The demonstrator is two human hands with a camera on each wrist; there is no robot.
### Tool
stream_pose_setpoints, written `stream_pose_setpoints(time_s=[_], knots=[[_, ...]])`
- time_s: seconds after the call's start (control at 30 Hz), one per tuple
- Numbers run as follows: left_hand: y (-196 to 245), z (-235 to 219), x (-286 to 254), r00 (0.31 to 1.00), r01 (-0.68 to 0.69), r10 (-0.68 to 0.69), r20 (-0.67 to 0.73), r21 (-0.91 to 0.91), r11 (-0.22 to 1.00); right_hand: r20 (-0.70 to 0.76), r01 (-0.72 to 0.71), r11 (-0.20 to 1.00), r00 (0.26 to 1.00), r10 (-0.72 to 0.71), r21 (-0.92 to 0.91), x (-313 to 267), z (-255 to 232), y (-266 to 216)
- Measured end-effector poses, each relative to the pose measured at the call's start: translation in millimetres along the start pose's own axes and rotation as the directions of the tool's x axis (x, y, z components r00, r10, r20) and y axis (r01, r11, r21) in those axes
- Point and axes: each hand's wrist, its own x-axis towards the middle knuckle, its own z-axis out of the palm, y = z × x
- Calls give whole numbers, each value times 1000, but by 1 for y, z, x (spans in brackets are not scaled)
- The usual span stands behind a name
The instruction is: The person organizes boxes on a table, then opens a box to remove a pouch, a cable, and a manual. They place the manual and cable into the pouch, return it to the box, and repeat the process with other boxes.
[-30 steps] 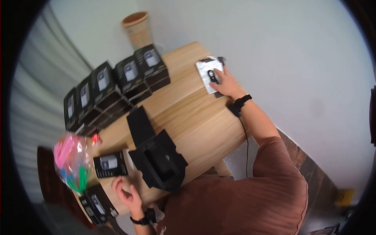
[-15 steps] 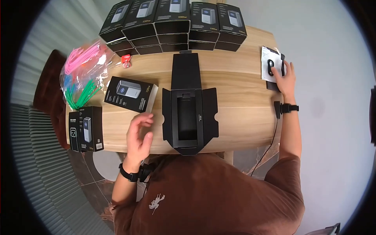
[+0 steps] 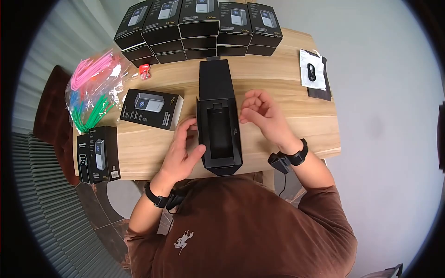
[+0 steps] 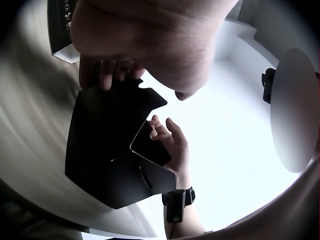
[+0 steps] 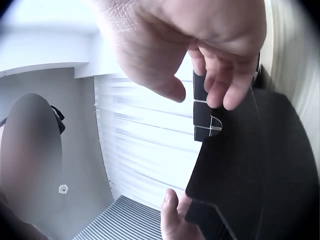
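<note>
A black box [image 3: 220,134] stands uncovered before the person, its long lid panel [image 3: 215,78] laid out away from the body and its side flaps raised. Inside is an oblong black recess. The left hand [image 3: 180,155] rests along the box's left side; in the left wrist view its fingers [image 4: 106,75] touch a black flap, thumb apart. At the right side is the right hand [image 3: 269,121], fingers loosely bent at the flap's edge. The right wrist view has these fingertips [image 5: 216,97] against the black card [image 5: 250,150], though firm contact is hard to tell.
Stacked black boxes [image 3: 199,30] line the table's far side. A printed box [image 3: 150,109], bag of coloured ties [image 3: 95,74], red item [image 3: 144,72] and two upright boxes [image 3: 104,153] lie left. A white packet with black cable [image 3: 311,72] lies far right on a dark pouch.
The right hand has left the white packet and cable and come to the box's right side. The left hand has moved right to the box, whose spread side flaps now stand raised.
</note>
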Motion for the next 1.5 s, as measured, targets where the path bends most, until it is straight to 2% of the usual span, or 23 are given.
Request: stream_pose_setpoints(time_s=[0.03, 0.13, 0.17, 0.27, 0.37, 0.4, 0.47, 0.57, 0.6, 0.67, 0.77, 0.87, 0.97, 1.07, 1.17, 1.2, 1.27, 1.37, 1.4, 1.47, 1.5], knots=[[4, -3, 2, 998, -65, 64, 10, 48, 997, 40, -18, 1000, 999, 18, -2, 0, 3, 6], [23, -10, 8, 955, -278, 225, 191, 320, 906, 97, -52, 926, 991, 95, -374, -6, 17, 11], [23, -8, 9, 952, -274, 217, 217, 286, 918, 95, -23, 893, 993, 74, -449, -6, 18, 15], [26, -2, 11, 911, -345, 219, 350, 354, 869, 99, 53, 888, 995, -8, -458, -7, 19, 22], [27, 2, 7, 876, -404, 198, 439, 446, 799, 103, -74, 957, 989, 106, -280, -3, 12, 19], [25, 2, 6, 863, -431, 202, 463, 466, 773, 69, -59, 953, 994, 83, -297, 4, 3, 20], [23, 2, 3, 866, -407, 185, 465, 439, 801, 4, -24, 945, 1000, 26, -325, 22, -16, 29], [21, 1, 0, 860, -415, 208, 465, 402, 816, -275, 19, 937, 954, -121, -348, 55, -15, 44], [21, 1, -1, 851, -428, 208, 482, 408, 806, -287, -72, 974, 958, 8, -213, 60, -11, 42], [22, 0, 1, 835, -451, 210, 509, 412, 792, -248, -263, 963, 931, 267, 52, 71, -6, 29], [21, 3, 1, 854, -434, 204, 479, 437, 788, -183, -240, 958, 946, 267, 157, 76, -6, 29], [25, 3, 0, 856, -424, 198, 477, 431, 796, -113, -272, 962, 956, 269, -12, 77, -15, 29], [22, 0, -3, 849, -436, 229, 476, 387, 813, -53, -316, 948, 947, 318, 40, 71, -20, 28], [19, 4, -7, 854, -446, 265, 447, 369, 815, -48, -206, 972, 978, 202, -110, 66, -25, 29], [15, 10, -8, 867, -439, 286, 408, 354, 826, -53, -60, 995, 997, 55, -85, 65, -16, 18], [13, 12, -6, 872, -438, 296, 390, 348, 829, -29, 51, 987, 998, -56, -151, 63, -13, 8], [7, 15, -9, 873, -445, 322, 366, 328, 833, 37, 245, 931, 969, -244, -272, 47, -1, -11], [3, 14, -6, 875, -445, 336, 348, 308, 841, 117, 365, 911, 930, -348, -191, 9, 33, -44], [2, 13, -6, 875, -443, 336, 348, 298, 845, 179, 440, 846, 898, -403, -301, 1, 40, -43], [0, 11, -3, 868, -457, 355, 348, 278, 845, 330, 589, 644, 808, -489, -489, -15, 50, -41], [0, 9, -3, 863, -450, 330, 382, 286, 846, 339, 510, 675, 860, -382, -534, -28, 52, -40]])
